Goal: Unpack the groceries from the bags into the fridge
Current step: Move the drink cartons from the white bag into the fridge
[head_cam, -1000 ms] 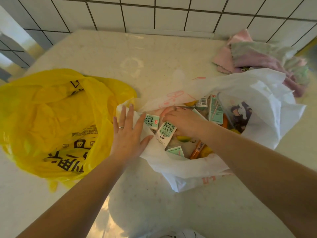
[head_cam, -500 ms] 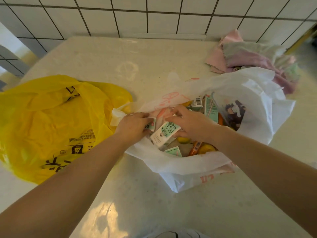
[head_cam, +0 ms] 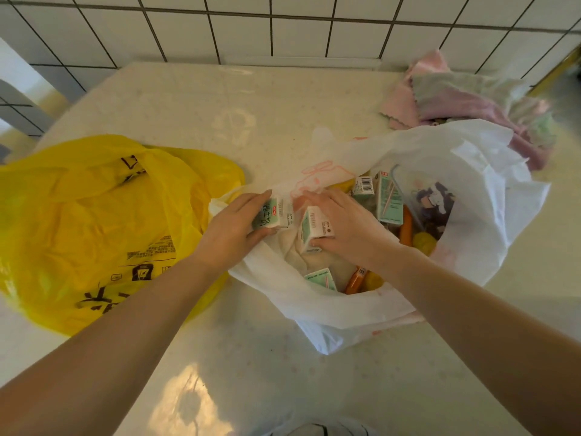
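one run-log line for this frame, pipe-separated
phase: unpacking white bag | left hand: grips milk carton | right hand: grips second carton | yellow bag: untouched

The far half of the pale countertop lies bare up to the tiled wall, and so does the near strip in front of the bags. A crumpled yellow bag blocks the left side, a gaping white bag crowded with cartons fills the right, and folded cloths occupy the far right corner.
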Tool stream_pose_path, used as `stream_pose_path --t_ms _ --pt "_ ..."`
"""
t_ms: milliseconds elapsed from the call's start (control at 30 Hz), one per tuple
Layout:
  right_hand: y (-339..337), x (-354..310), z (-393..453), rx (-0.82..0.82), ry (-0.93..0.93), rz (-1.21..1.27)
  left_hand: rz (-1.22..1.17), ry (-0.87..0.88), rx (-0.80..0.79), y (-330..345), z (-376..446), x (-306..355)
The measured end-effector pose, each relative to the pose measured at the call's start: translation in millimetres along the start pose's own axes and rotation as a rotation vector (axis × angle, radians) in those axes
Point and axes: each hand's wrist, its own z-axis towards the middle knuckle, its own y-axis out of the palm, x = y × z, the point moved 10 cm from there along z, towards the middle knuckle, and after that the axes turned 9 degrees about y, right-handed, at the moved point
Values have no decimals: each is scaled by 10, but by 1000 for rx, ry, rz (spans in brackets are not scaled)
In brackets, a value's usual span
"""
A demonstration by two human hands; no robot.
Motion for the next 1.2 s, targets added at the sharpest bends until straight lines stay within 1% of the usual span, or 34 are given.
stream_pose_path --t_ms 133,167,267,333,467,533,567,700,800,967,1067,1200 --pt "59 130 24 10 116 250 -340 -155 61 65 -181 -84" --pt "83 169 20 2 140 303 -385 -181 72 84 -210 -96" --pt "186 254 -5 -56 208 446 -363 -201 79 93 -197 -106" --pt "222 282 -1 -61 239 498 -325 -214 82 83 -152 -110" --pt "164 255 2 -25 254 511 -320 -240 112 11 -95 -91" --pt "72 220 -31 -9 250 510 -368 -258 140 -97 -109 -34" --pt "4 193 -51 4 242 510 -399 -269 179 -205 -123 5" --pt "-327 13 -151 70 157 504 -500 -293 381 -745 -227 225" --pt "-622 -237 -262 101 44 567 -522 -296 510 -1142 -374 467" --pt "-1128 -814 -621 160 -164 611 -481 -358 651 -1618 -872 872" --pt "-1191 -1219 -875 102 -294 641 -465 -425 734 -1821 -1404 1041" --pt "-922 -1837 -1187 -71 -453 685 -450 -507 828 -2005 -2282 1240"
